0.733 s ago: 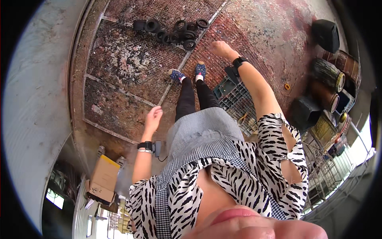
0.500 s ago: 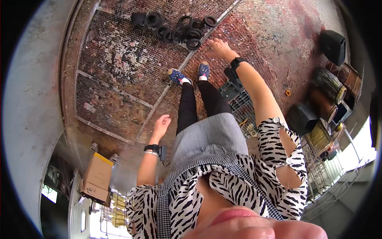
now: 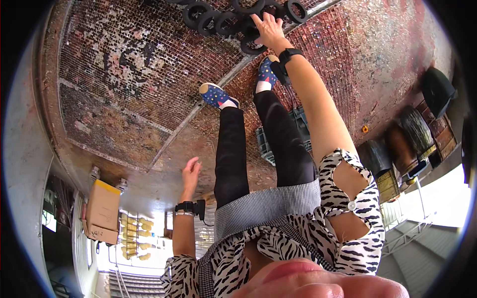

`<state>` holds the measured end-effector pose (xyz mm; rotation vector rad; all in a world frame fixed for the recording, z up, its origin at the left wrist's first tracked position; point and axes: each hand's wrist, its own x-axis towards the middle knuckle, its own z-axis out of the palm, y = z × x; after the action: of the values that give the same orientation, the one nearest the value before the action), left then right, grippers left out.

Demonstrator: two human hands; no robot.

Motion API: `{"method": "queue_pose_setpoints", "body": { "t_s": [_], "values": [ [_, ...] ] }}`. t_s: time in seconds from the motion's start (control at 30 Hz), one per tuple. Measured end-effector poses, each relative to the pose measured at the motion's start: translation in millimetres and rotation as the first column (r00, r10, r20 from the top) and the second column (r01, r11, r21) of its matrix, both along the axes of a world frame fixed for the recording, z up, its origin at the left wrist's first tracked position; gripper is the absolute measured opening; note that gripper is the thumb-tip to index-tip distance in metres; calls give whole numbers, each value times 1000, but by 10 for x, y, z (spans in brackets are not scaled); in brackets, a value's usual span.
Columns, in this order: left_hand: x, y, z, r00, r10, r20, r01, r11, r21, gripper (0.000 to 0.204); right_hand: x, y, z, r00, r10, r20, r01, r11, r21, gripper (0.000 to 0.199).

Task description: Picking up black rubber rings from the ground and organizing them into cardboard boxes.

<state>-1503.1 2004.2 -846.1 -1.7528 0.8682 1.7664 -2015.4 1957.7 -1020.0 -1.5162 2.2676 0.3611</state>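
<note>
Several thick black rings, rubber-like in look, lie loosely grouped on the gritty grating [image 3: 134,89] at the far side, some cut off by the upper edge. My right hand [image 3: 270,31] reaches down over them with its fingers spread. A black ring [image 3: 253,51] lies just left of its wrist, and another black ring [image 3: 289,15] is to the right of its fingertips. Whether the fingertips touch a ring, I cannot tell. My left hand [image 3: 191,173] hangs beside my left leg, fingers loosely extended, with nothing in it.
My shoes [image 3: 216,95] stand either side of a metal strip in the floor. A grey-green plastic crate [image 3: 266,146] is partly hidden behind my right leg. Dark containers [image 3: 438,92] line the right side, near a small orange thing [image 3: 365,129]. A cardboard box [image 3: 105,202] is at the left.
My right hand has moved forward from beside the rings to over them. The view has shifted, and my feet stand farther apart. My left hand still hangs at my side.
</note>
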Motion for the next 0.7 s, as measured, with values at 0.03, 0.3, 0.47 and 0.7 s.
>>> {"method": "queue_pose_setpoints", "body": {
  "t_s": [0.03, 0.3, 0.47, 0.7],
  "values": [
    [-37, -1, -30, 1000, 5, 10, -5, 1000, 9, 31, 2, -20, -29, 999, 30, -12, -30, 999, -12, 87],
    [-383, -115, -106, 990, 109, -90, -113, 993, -40, 30, -250, -85, -157, 984, 103, 145, -116, 990, 85, 81],
    [-538, -195, -101, 990, 109, -88, -110, 994, -4, 29, -202, -106, -213, 995, 23, 102, -26, 999, 31, 59],
    [-447, -272, -173, 991, 100, -86, -103, 994, -30, 29, -82, 24, -11, 975, -54, 217, 101, 973, -209, 35]
  ]
}}
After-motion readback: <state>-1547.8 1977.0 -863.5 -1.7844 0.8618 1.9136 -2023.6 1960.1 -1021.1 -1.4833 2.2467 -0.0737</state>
